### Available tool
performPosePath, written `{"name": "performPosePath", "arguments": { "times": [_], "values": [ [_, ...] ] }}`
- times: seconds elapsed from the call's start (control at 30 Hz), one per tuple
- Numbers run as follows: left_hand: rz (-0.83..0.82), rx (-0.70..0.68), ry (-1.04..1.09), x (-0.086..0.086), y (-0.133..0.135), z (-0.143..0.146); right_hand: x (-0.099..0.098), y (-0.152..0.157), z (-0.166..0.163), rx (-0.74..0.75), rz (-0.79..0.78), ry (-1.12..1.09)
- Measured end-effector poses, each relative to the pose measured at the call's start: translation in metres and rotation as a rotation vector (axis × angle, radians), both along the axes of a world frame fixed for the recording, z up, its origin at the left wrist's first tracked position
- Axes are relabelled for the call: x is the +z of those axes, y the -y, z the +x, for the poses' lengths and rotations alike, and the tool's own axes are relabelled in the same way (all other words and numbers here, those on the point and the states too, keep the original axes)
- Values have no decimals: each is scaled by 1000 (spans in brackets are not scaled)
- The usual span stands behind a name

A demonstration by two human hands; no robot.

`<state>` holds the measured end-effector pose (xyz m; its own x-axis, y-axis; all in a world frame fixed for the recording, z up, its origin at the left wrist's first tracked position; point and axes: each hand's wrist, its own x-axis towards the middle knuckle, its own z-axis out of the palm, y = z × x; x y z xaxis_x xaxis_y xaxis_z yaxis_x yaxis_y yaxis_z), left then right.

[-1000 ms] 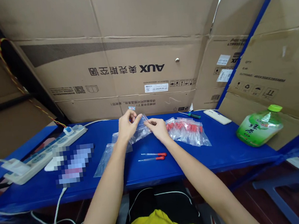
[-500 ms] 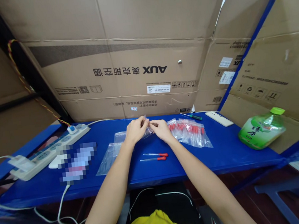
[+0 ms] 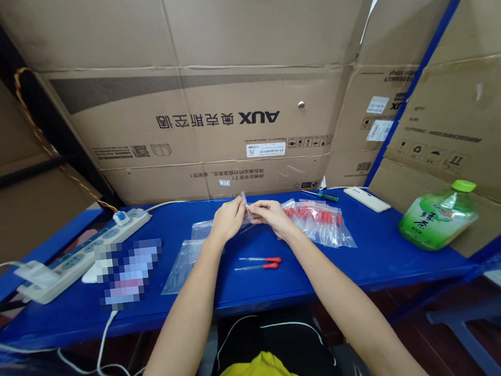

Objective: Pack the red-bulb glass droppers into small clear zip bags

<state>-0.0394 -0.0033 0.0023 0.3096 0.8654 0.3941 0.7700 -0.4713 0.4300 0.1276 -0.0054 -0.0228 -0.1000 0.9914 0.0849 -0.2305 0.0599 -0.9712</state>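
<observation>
Both hands met above the far side of the blue bench, the left hand and right hand each pinched shut on one small clear bag. It looked light, limp and slippery, best held at its edge. A larger bag beside it held red-capped droppers.

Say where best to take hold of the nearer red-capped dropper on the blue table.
Probably pinch the nearer dropper at its red bulb, the thickest part, coming from above. It lies flat, bulb to the right, apart from the other dropper and clear of both hands, so the right hand is closest.
</observation>
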Motion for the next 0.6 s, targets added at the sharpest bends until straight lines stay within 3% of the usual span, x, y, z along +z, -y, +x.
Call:
{"name": "performPosePath", "arguments": {
  "times": [0.4, 0.6],
  "values": [
    [0, -8, -4, 0, -1, 2, -7, -4, -6, -69, 141, 126],
    [60, 80, 11, 2, -1, -1, -7, -7, 4, -303, 180, 284]
  ]
}}
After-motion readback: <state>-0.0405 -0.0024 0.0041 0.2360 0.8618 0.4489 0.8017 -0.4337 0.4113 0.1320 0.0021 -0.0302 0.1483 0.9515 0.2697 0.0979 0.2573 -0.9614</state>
